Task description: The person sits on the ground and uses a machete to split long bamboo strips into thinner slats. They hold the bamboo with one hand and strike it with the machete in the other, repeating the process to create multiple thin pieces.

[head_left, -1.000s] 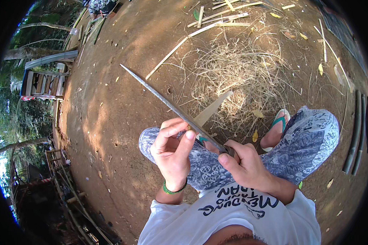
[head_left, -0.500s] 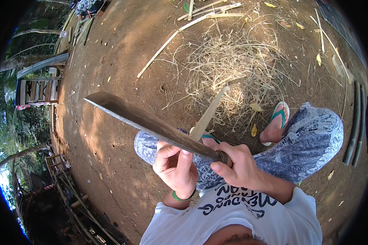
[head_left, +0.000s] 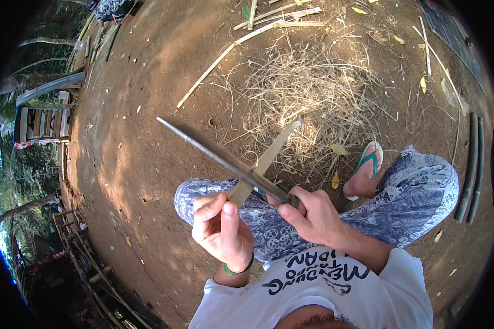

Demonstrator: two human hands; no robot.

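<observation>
My right hand [head_left: 315,219] is wrapped round the handle of a machete [head_left: 211,152], whose dark blade points up and to the left, its thin edge turned toward me. Crossing beneath the blade is a flat, pale strip of split bamboo or wood [head_left: 280,143]. My left hand [head_left: 223,233], with a green band at the wrist, pinches the near end of this strip between thumb and fingers. The strip's far end points away, over a heap of thin curly shavings [head_left: 307,90] on the ground. Where blade and strip cross, I cannot tell whether they touch.
My knees [head_left: 420,181] are spread, and a sandalled foot [head_left: 369,164] rests beside the shavings. Long split strips [head_left: 214,66] lie beyond and left of the heap. Two dark poles [head_left: 469,170] lie at the right. Part of another person [head_left: 111,8] shows at the far left.
The blade has swung, its tip shifting right and slightly away from me. My left hand has drawn a little left and nearer, and more of the strip's near end shows below the blade.
</observation>
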